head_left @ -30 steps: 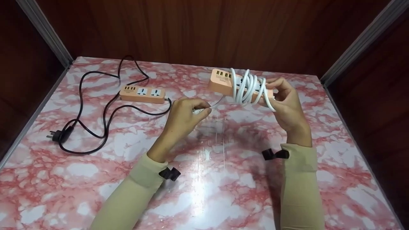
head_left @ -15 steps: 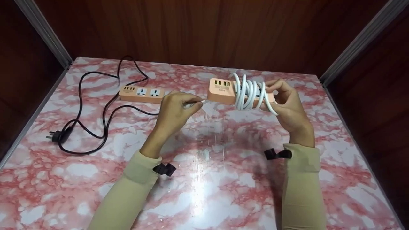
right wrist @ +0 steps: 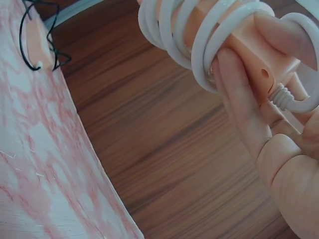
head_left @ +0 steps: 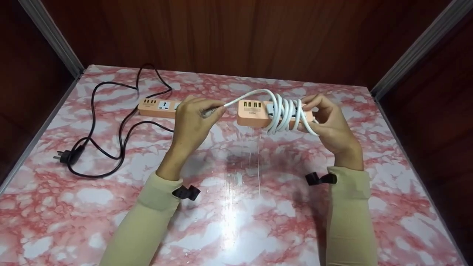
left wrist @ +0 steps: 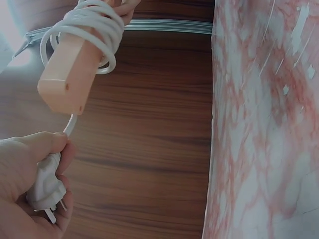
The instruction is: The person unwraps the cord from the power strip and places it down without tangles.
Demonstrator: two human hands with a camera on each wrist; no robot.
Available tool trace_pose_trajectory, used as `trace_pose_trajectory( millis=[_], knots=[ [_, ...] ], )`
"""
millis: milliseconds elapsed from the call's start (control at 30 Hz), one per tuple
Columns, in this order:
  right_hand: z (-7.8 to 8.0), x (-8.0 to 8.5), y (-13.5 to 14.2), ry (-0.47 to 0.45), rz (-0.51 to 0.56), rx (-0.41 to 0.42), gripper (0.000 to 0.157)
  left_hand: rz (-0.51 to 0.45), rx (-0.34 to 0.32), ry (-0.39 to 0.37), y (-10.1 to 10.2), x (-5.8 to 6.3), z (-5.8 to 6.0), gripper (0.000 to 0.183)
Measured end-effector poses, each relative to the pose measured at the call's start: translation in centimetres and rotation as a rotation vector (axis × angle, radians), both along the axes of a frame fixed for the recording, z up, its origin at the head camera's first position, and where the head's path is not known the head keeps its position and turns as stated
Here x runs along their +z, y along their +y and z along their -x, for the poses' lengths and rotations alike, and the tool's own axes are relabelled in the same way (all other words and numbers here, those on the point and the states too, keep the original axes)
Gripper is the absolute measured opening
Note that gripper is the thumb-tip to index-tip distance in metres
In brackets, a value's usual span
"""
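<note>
My right hand (head_left: 330, 123) grips the right end of an orange power strip (head_left: 252, 113), held up above the table. Several turns of its white cord (head_left: 284, 112) wrap round the strip's middle and right part, covering most of the sockets; the USB ports at the left end show. In the right wrist view, the cord leaves the strip's end through a ribbed collar (right wrist: 280, 97) beside my fingers. My left hand (head_left: 194, 122) pinches the cord's free end, left of the strip. A white plug (left wrist: 46, 184) with metal prongs lies within that hand in the left wrist view.
A second orange power strip (head_left: 147, 108) lies on the red-and-white marbled table (head_left: 258, 225), partly hidden behind my left hand. Its black cord (head_left: 122, 136) loops loosely at the left, ending in a black plug (head_left: 70, 157). Dark wood panels (head_left: 236, 37) enclose the back and sides.
My left hand has moved left and up, drawing the cord from below the strip to over its top. The strip's left end has dropped, so it lies more level; the right hand keeps its grip.
</note>
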State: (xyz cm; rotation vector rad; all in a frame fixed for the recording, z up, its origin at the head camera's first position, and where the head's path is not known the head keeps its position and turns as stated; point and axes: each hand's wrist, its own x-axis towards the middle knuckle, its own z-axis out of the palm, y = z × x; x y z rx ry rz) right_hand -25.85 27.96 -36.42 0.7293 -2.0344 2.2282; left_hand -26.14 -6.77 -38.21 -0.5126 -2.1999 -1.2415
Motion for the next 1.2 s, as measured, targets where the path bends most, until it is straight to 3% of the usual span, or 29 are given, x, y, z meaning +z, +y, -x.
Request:
trace_pose_trajectory(
  millis=[300, 567, 867, 1200],
  knots=[
    [0.3, -0.4, -0.2, -0.025, 0.036, -0.047, 0.031, -0.048, 0.029, 0.116, -0.5, 0.8, -0.3, 0.015],
    [0.3, -0.3, -0.3, -0.019, 0.103, -0.094, 0.032, -0.043, -0.002, 0.164, -0.4, 1.6, -0.8, 0.016],
    [0.4, -0.1, -0.6, -0.017, 0.151, -0.131, 0.035, 0.031, -0.052, 0.199, -1.0, 2.1, -1.3, 0.017],
    [0.4, 0.0, -0.5, -0.033, 0.15, -0.202, 0.03, 0.185, -0.115, 0.213, -2.1, 3.0, -1.9, 0.019]
  ],
)
